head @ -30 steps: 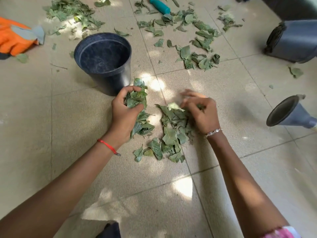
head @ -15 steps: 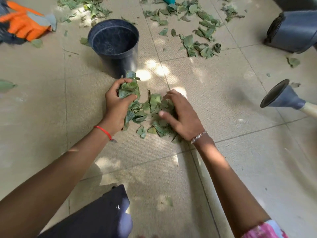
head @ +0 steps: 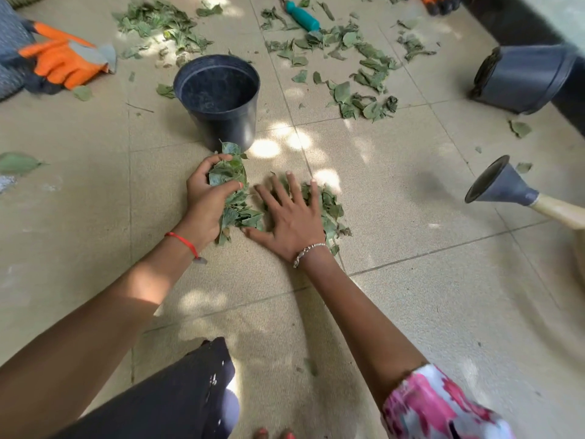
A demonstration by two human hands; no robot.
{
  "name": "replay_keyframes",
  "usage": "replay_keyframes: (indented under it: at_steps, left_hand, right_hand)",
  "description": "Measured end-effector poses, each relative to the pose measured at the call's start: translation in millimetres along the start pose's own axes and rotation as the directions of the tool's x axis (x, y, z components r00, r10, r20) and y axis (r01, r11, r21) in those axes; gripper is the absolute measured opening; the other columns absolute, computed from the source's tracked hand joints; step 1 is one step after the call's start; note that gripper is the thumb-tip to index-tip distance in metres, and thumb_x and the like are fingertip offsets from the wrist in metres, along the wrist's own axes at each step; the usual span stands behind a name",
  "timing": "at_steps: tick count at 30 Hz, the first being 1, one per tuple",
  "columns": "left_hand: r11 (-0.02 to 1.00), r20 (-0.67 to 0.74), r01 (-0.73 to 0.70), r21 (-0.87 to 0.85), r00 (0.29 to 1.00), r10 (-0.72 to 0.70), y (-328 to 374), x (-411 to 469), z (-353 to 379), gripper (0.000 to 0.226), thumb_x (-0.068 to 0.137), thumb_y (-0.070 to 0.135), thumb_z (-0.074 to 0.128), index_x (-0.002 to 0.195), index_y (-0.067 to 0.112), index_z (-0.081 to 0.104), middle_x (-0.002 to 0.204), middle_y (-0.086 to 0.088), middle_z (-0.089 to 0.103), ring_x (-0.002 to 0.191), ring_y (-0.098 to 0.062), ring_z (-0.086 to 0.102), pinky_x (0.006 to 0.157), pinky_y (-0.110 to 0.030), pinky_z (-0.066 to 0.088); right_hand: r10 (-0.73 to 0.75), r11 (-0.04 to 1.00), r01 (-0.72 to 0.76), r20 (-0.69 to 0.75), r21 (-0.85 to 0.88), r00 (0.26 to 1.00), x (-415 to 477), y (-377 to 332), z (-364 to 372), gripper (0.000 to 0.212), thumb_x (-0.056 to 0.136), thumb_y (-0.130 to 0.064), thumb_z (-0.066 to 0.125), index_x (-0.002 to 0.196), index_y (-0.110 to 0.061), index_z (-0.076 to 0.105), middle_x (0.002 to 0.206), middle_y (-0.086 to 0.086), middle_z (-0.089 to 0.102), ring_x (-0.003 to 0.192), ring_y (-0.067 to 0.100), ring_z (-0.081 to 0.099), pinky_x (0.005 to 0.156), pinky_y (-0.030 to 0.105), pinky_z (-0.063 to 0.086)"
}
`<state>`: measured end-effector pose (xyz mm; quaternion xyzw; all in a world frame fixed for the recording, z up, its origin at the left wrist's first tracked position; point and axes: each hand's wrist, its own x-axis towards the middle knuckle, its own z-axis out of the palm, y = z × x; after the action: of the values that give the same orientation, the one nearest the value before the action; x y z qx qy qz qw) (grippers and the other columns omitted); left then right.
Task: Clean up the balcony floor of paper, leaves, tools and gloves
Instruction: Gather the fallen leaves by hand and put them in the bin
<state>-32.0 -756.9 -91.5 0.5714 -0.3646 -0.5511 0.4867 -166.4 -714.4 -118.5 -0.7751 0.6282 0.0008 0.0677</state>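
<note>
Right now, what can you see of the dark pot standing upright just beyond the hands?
The pot is a round, dark navy container, plastic by its look, with a rolled rim and walls tapering downward. It stands upright on the tiled floor, and the inside that shows looks empty. The leaves gripped by the left hand reach its base; whether they touch is unclear.

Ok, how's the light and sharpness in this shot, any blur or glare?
Head view: dappled sun patches, some nearly white, on the tiled floor by the black pot; orange glove and sleeve blurred at the edges; wide-angle lens bends the tile lines.
</note>
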Motion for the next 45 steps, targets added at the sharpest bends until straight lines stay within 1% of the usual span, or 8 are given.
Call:
replay_keyframes:
  at_steps: [7,11,16,19,23,34,40,45]
  left_hand:
    - [1.0,-0.031,0.01,-0.013,0.999,-0.01,-1,-1,2,0.045,0.075,-0.014,0.061,0.092,0.028,0.059,0.096,-0.003,0.064,0.089,-0.019,0.063,0.071,-0.029,0.056]
    - [1.0,-0.01,0.002,-0.003,1.0,-0.002,-1,-3,6,0.045,0.075,-0.015,0.061,0.095,0.027,0.06,0.097,-0.002,0.064,0.085,-0.014,0.063,0.063,-0.023,0.056]
    - [1.0,0.026,-0.015,0.001,1.0,0.015,-3,-5,16,0.045,0.075,-0.016,0.06,0.095,0.025,0.059,0.095,-0.001,0.064,0.081,-0.011,0.063,0.062,-0.022,0.056]
    - [1.0,0.036,-0.015,0.005,0.999,0.014,-5,-6,21,0.046,0.075,-0.016,0.06,0.091,0.027,0.06,0.096,-0.004,0.064,0.084,-0.014,0.063,0.068,-0.028,0.055]
    - [1.0,0.051,-0.015,-0.009,0.999,0.016,-7,-6,23,0.045,0.075,-0.016,0.06,0.091,0.026,0.059,0.092,-0.002,0.064,0.084,-0.016,0.063,0.069,-0.029,0.055]
    - [0.998,0.033,0.037,-0.056,0.999,-0.035,-4,-10,23,0.043,0.076,-0.015,0.061,0.097,0.023,0.06,0.094,-0.002,0.066,0.083,-0.016,0.065,0.064,-0.026,0.057]
    - [0.988,0.042,0.118,-0.099,0.993,-0.114,-3,-14,30,0.042,0.077,-0.012,0.06,0.108,0.017,0.059,0.095,-0.005,0.066,0.086,-0.022,0.066,0.065,-0.03,0.058]
    - [0.956,0.108,0.207,-0.208,0.976,-0.188,-5,-30,52,0.039,0.078,-0.012,0.059,0.101,0.019,0.06,0.088,-0.006,0.069,0.08,-0.024,0.067,0.069,-0.035,0.057]
  right_hand:
    - [0.012,0.992,0.016,-0.22,0.124,0.975,-22,13,3,0.033,0.093,-0.034,0.044,0.119,-0.018,0.055,0.126,0.001,0.055,0.125,0.023,0.044,0.112,0.047,0.021]
    - [0.234,0.959,-0.122,-0.47,0.256,0.851,-40,36,1,0.046,0.079,-0.051,0.049,0.109,-0.021,0.064,0.125,0.003,0.057,0.116,0.028,0.05,0.096,0.041,0.037]
    - [0.245,0.951,-0.2,-0.178,0.236,0.953,-40,53,7,0.088,0.066,-0.081,0.038,0.14,-0.036,0.031,0.154,0.003,0.018,0.142,0.032,0.014,0.113,0.052,0.011]
    - [0.181,0.975,-0.167,-0.089,0.145,0.98,-33,46,9,0.08,0.071,-0.079,0.028,0.137,-0.034,0.038,0.15,0.003,0.029,0.139,0.032,0.02,0.113,0.055,0.007]
    - [0.123,0.992,-0.125,-0.268,0.012,0.955,-29,33,10,0.051,0.081,-0.06,0.032,0.098,-0.02,0.059,0.102,0.005,0.057,0.091,0.028,0.053,0.075,0.037,0.041]
    - [0.151,0.982,-0.095,-0.382,0.16,0.912,-19,49,5,0.039,0.06,-0.037,0.082,0.072,-0.007,0.06,0.057,0.007,0.057,0.041,0.023,0.054,0.042,0.018,0.026]
    - [0.602,0.484,-0.105,-0.243,0.869,0.76,-17,46,-25,0.013,0.079,-0.009,0.068,0.07,-0.01,0.059,0.057,-0.006,0.052,0.048,-0.005,0.046,0.049,0.01,0.034]
    - [0.718,-0.027,0.075,-0.033,0.997,0.696,-4,16,-55,0.034,0.085,-0.003,0.059,0.056,-0.016,0.047,0.048,-0.009,0.046,0.036,-0.003,0.041,0.039,0.011,0.036]
